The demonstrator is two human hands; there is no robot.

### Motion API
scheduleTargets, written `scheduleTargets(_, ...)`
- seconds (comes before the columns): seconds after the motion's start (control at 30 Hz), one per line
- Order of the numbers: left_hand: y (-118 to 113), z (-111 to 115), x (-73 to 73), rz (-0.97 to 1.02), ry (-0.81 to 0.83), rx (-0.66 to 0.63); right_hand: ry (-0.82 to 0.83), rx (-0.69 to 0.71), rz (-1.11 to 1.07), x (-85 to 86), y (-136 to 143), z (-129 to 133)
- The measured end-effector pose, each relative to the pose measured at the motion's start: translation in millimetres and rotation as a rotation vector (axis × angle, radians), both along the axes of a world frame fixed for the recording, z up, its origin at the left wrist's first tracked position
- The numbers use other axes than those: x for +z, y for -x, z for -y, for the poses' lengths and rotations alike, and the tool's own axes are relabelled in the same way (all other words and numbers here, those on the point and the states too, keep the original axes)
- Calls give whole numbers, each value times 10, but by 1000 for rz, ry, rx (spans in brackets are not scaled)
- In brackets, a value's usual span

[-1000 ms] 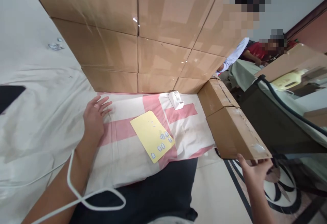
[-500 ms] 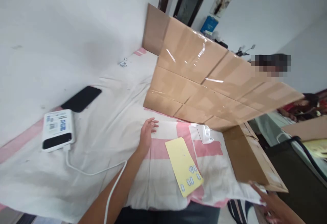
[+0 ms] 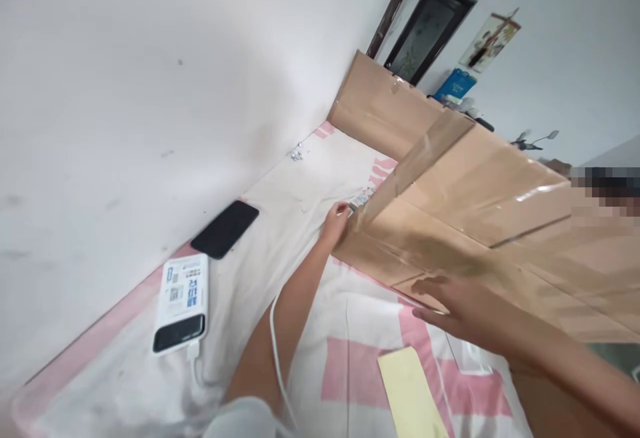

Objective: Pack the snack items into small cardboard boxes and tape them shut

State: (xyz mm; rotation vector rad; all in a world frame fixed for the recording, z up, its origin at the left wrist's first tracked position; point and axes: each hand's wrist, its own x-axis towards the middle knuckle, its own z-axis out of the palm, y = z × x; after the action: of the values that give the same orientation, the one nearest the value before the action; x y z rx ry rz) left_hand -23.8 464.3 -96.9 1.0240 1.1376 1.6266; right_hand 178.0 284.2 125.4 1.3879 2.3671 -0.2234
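Observation:
My left hand (image 3: 336,219) reaches forward to the near left edge of the cardboard panel (image 3: 425,225). Its fingers are closed at the end of a small shiny plastic packet (image 3: 362,198), which lies partly behind that edge. My right hand (image 3: 440,299) hovers in front of the panel, thumb and fingers apart, with nothing in it. Below it on the cloth is a yellow card (image 3: 411,385), its lower end cut off by the frame. A clear plastic piece (image 3: 471,358) lies under my right forearm.
A white power bank (image 3: 181,298) with a cable and a black phone (image 3: 225,228) lie on the left, by the wall. Several small shiny pieces (image 3: 297,153) sit farther back on the cloth (image 3: 280,218). Part of a person shows at the far right.
My left hand has moved forward to the packet by the cardboard edge. My right hand has come from the lower right to the panel's front. The view has shifted left.

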Motion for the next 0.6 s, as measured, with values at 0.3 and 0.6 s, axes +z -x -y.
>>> scheduleTargets(0.3, -166, -1300, -289, -648, -219, -425, -228, 404, 173, 260, 1268, -885)
scheduleTargets(0.6, -369, -1476, -363, -867, -184, -370, -111, -95, -155, -1084, 1336, -897)
